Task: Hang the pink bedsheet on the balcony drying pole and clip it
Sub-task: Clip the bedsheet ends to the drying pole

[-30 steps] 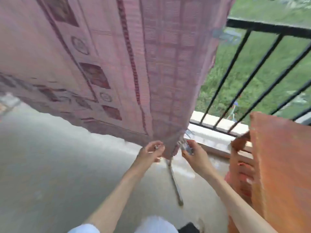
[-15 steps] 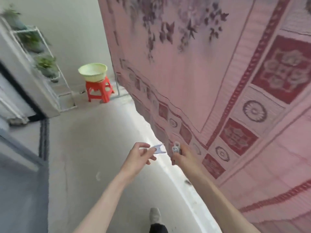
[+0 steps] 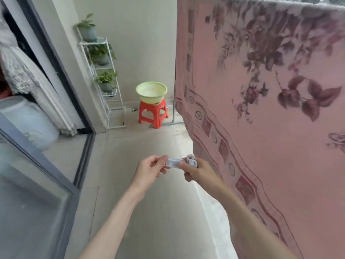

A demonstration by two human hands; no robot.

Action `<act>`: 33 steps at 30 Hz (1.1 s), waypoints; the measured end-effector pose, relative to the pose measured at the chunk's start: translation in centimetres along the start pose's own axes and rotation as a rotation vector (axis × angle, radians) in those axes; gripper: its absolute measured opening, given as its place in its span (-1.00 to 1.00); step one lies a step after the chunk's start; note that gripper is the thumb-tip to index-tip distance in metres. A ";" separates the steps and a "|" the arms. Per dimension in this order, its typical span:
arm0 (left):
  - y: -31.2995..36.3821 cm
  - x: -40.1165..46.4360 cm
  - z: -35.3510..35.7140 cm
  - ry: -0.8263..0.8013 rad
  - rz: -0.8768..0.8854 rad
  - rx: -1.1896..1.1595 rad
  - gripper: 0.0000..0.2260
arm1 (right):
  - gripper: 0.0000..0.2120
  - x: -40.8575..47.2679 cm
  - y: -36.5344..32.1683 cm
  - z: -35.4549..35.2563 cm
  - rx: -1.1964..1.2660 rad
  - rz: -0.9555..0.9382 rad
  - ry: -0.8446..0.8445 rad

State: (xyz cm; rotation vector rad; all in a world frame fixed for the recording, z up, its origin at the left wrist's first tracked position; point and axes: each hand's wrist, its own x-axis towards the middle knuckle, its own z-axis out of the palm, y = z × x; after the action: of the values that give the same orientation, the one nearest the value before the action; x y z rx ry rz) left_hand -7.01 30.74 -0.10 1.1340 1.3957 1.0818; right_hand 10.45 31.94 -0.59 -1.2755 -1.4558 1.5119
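The pink bedsheet (image 3: 261, 113), printed with dark flowers and a patterned border, hangs over the drying pole (image 3: 291, 2) along the top right and fills the right side of the view. In front of me, left of the sheet's lower edge, my left hand (image 3: 149, 171) pinches one end of a clear plastic clip (image 3: 174, 162). My right hand (image 3: 197, 171) holds the other end of that clip together with a second white clip (image 3: 192, 161). Neither hand touches the sheet.
A pale green basin (image 3: 151, 91) sits on a red plastic stool (image 3: 153, 114) at the balcony's far end. A white wire plant rack (image 3: 104, 79) with potted plants stands by the wall. A sliding glass door frame (image 3: 56, 139) runs along the left. Bare concrete floor lies ahead.
The view has swung from the sheet's right end by the railing toward the far left end. My hands have left the sheet's hem and come together on the clips.
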 end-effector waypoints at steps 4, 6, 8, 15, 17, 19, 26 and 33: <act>0.1 8.5 -3.6 0.032 -0.004 0.028 -0.82 | -0.91 9.4 -1.5 0.5 -0.005 -0.005 -0.075; -0.4 15.8 -6.4 0.046 0.014 0.031 -0.86 | -0.82 17.0 -1.7 0.8 -0.031 0.017 -0.040; -0.3 19.8 -8.0 0.083 0.000 0.025 -0.87 | -0.78 21.1 -2.2 0.4 -0.045 0.054 0.053; 2.3 40.9 -18.4 0.099 -0.005 0.220 -0.77 | -0.84 41.8 -6.1 -0.5 0.003 0.112 0.357; 2.9 45.7 -19.9 0.083 -0.008 0.261 -0.76 | -0.83 46.2 -7.0 -1.0 -0.018 0.119 0.386; 2.8 50.4 -21.0 0.048 -0.021 0.276 -0.77 | -0.79 50.7 -7.6 -1.7 -0.050 0.124 0.432; 1.2 69.1 -23.5 -0.043 -0.086 0.301 -0.74 | -0.88 67.8 -6.9 -3.3 0.047 0.172 0.475; 6.5 90.7 -22.5 -0.206 -0.004 0.353 -0.80 | -0.88 86.0 -10.5 -7.8 0.096 0.188 0.597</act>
State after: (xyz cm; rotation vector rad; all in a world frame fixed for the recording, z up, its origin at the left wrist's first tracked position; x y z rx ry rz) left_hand -34.59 120.12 -5.49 1.4504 1.4558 0.7066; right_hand -9.28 116.46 -6.08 -1.6559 -0.8870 1.1473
